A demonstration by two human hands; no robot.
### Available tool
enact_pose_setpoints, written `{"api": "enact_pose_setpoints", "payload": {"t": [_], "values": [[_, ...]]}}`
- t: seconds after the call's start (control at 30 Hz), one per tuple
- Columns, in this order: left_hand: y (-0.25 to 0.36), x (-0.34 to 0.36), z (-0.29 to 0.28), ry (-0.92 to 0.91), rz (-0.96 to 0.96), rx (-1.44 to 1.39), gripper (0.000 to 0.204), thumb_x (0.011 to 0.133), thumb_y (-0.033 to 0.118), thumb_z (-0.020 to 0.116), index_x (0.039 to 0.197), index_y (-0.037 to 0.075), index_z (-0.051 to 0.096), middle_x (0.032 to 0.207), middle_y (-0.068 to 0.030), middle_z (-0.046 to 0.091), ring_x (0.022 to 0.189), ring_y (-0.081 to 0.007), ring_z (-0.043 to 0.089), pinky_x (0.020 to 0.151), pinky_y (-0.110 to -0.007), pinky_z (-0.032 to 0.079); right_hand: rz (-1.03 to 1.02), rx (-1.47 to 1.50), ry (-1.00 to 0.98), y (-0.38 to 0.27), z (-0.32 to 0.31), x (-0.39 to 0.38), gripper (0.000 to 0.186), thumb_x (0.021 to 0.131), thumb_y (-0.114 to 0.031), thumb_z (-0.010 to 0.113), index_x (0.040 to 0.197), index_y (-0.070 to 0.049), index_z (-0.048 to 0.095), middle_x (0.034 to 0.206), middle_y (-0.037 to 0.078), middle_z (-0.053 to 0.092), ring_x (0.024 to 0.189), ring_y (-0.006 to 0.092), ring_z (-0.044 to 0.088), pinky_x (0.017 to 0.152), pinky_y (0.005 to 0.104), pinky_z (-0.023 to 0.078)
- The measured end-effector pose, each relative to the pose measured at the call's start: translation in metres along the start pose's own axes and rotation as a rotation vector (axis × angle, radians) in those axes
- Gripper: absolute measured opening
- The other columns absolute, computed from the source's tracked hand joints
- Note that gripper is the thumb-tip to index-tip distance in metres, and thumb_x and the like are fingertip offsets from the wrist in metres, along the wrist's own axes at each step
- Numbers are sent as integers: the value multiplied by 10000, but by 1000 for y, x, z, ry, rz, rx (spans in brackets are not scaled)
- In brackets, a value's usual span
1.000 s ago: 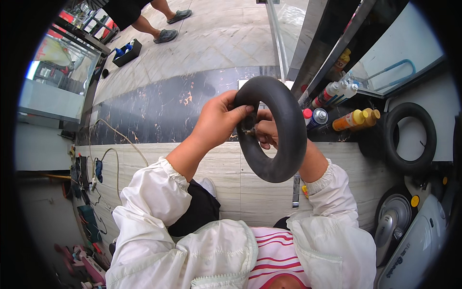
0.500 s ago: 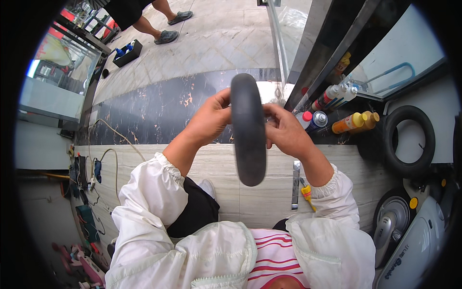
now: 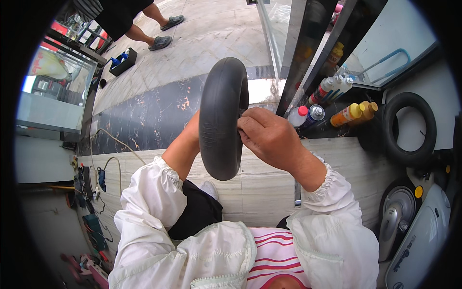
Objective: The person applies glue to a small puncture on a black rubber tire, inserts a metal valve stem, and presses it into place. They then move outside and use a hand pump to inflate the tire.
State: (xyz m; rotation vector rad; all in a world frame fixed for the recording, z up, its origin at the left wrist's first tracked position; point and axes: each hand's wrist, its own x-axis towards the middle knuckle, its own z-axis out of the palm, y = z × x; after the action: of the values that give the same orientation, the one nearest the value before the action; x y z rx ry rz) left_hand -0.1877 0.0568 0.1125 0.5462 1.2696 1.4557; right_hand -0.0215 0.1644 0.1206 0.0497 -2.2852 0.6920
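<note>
Upright in front of me is a smooth black inner tube (image 3: 216,125), round and full, held up above the floor. My left hand (image 3: 194,129) reaches behind it from the left; only the wrist and the edge of the hand show, and the tube hides the fingers. On the right side of the ring, my right hand (image 3: 272,138) has its fingers closed at the inner rim, pinching a spot there. What lies between those fingertips is mostly covered by the hand.
Several bottles (image 3: 353,113) and a spray can (image 3: 315,115) stand right of my right hand. A black tyre (image 3: 409,129) leans by the right wall. Cables (image 3: 118,168) lie at left. A glass door frame (image 3: 308,53) rises ahead; a person's legs (image 3: 149,33) stand beyond.
The inner tube has moved slightly left and turned, so its opening shows more. My right hand has shifted to its inner rim with fingers closed, and my left hand has slipped behind it.
</note>
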Motion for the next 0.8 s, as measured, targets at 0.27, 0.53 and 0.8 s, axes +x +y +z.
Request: {"api": "enact_pose_setpoints", "payload": {"t": [0.27, 0.53, 0.8], "values": [[7, -8, 23, -8, -131, -116, 393, 992, 355, 415, 1246, 72, 514, 1057, -38, 625, 913, -128, 620, 809, -275, 502, 130, 73, -6, -4, 3, -1, 139, 774, -56, 673, 860, -27, 568, 782, 115, 552, 665, 288, 605, 596, 365, 513], [8, -6, 34, -98, -131, -414, 549, 1026, 476, 296, 1285, 41, 509, 1117, -89, 644, 938, -171, 663, 826, -297, 552, 252, 134, -15, -8, 6, -1, 113, 831, -117, 634, 860, -29, 568, 775, 123, 585, 669, 324, 616, 594, 403, 504], [1, -15, 13, -281, -174, -273, 144, 865, 66, 656, 984, 9, 599, 901, -60, 576, 716, -121, 521, 587, -214, 445, 445, 290, 12, -8, 3, 1, 80, 802, -52, 659, 853, -22, 605, 672, 62, 564, 525, 152, 513, 518, 304, 424]]}}
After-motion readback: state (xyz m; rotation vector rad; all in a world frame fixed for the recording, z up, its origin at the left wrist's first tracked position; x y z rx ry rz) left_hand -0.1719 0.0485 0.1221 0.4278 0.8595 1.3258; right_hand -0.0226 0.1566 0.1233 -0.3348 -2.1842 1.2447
